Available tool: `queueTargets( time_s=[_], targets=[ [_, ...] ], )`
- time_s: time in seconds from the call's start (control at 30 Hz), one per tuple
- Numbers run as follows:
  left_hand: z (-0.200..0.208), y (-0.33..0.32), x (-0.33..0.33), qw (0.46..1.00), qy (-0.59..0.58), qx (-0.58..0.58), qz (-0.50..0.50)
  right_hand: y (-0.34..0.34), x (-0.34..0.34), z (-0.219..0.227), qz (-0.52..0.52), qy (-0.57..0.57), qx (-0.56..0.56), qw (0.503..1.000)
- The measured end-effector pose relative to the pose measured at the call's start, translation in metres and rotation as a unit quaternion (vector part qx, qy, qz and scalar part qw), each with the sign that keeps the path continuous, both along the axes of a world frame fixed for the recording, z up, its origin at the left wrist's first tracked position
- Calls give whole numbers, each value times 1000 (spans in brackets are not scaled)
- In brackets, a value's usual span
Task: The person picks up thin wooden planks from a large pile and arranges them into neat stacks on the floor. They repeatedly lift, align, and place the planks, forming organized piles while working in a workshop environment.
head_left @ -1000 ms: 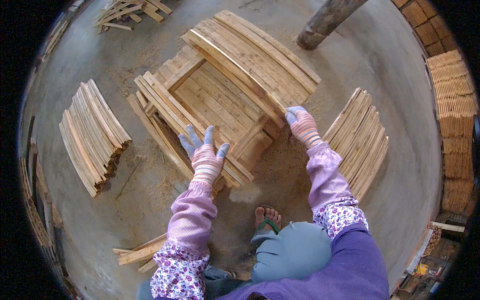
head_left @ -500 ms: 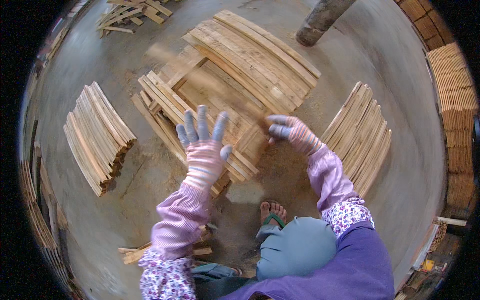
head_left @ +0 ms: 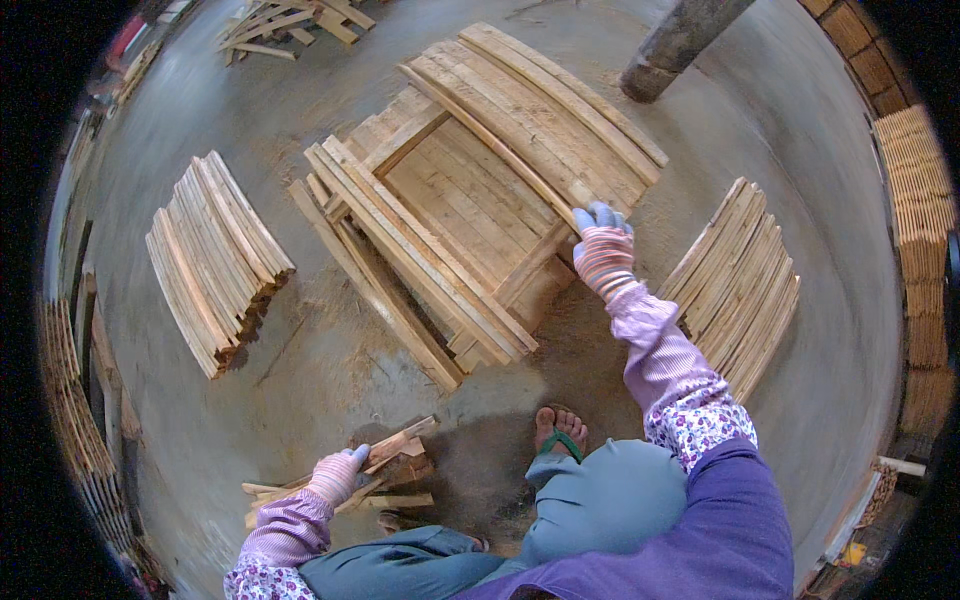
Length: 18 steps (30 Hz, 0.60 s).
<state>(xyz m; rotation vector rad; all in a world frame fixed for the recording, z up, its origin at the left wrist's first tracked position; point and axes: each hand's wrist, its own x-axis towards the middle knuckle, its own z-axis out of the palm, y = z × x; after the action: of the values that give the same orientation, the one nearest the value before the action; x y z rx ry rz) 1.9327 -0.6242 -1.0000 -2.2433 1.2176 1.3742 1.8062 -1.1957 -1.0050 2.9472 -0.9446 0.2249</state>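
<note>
Head view: a plank [head_left: 512, 160] is gripped by the right hand [head_left: 606, 255], fingers curled; wood strips [head_left: 395, 447] are touched by the half-curled left hand [head_left: 337, 474], hold unclear.

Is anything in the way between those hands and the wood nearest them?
Nothing visible: the right hand is at the near end of a long plank, and the left hand is right at the loose wood pieces.
</note>
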Motion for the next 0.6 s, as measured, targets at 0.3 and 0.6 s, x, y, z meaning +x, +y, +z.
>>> queueTargets(
  time_s=[0.3,0.6],
  targets=[
    [25,-89,15,999,-6,-7,-51,-30,-30,-3,-106,-119,732,663],
    [44,-236,43,919,-64,-358,153,-8,-14,28,-33,65,747,661]
  ],
)
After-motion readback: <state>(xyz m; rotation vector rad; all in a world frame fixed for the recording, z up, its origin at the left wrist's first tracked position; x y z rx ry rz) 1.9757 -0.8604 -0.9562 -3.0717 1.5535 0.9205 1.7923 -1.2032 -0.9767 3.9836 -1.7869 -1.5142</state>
